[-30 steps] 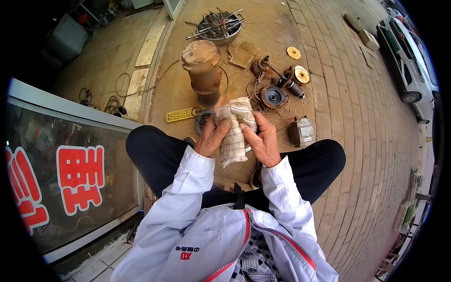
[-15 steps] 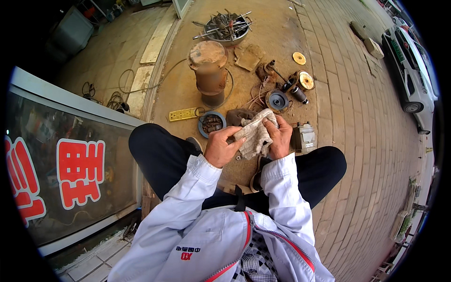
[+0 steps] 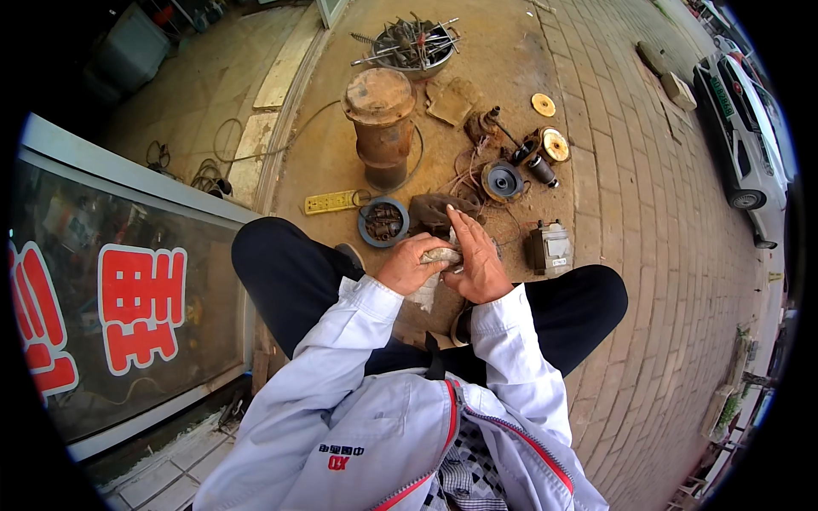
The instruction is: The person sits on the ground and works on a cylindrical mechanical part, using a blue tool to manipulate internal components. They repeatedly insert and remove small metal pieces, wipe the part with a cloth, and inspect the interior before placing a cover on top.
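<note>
A pale, dirty rag [image 3: 424, 295] is bunched between my hands above my crossed legs, its lower part hanging down. My left hand [image 3: 411, 266] is closed around the bunched cloth. Against the rag's other side lies my right hand [image 3: 479, 261], its fingers stretched out straight and its thumb near the cloth. Just beyond the hands, a brown cloth [image 3: 433, 210] lies on the ground. A round blue-grey dish [image 3: 365, 232] with small rusty parts stands to its left. Whether anything is wrapped inside the rag is hidden.
A rusty metal cylinder [image 3: 381, 140] stands upright ahead, near a yellow power strip [image 3: 331, 203]. Farther off is a basin [image 3: 426, 71] full of tools. Motor parts [image 3: 503, 181] and a grey box [image 3: 552, 249] lie to the right. A glass door [image 3: 213, 298] borders my left.
The rag was spread between both hands and is now bunched in my left hand. My right hand has shifted left and straightened its fingers against it.
</note>
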`<action>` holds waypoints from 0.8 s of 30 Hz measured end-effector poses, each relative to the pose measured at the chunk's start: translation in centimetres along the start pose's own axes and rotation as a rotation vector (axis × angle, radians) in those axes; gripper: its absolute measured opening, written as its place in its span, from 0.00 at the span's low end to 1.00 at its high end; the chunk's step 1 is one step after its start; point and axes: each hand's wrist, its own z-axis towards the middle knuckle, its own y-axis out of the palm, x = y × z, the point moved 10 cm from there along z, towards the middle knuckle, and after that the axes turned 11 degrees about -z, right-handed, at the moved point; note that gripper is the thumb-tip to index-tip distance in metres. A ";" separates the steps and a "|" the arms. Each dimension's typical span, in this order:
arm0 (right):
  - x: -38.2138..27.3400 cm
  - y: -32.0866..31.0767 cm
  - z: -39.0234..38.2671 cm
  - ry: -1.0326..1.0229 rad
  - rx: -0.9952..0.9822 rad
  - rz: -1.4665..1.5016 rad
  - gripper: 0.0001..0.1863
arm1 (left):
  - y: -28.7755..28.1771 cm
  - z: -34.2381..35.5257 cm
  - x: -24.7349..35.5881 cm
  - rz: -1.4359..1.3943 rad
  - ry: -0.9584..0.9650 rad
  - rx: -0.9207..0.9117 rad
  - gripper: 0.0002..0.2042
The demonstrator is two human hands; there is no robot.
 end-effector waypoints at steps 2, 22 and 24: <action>0.7 2.3 -0.5 0.020 -0.148 0.312 0.52 | 0.8 0.3 2.1 -0.015 0.177 0.005 0.15; 2.1 -1.8 -2.2 0.194 -0.021 0.501 0.18 | -9.6 0.0 3.3 -0.693 0.030 0.409 0.10; 1.3 -2.8 -1.5 0.146 0.112 0.623 0.28 | -8.0 0.5 4.6 -0.636 -0.023 0.289 0.10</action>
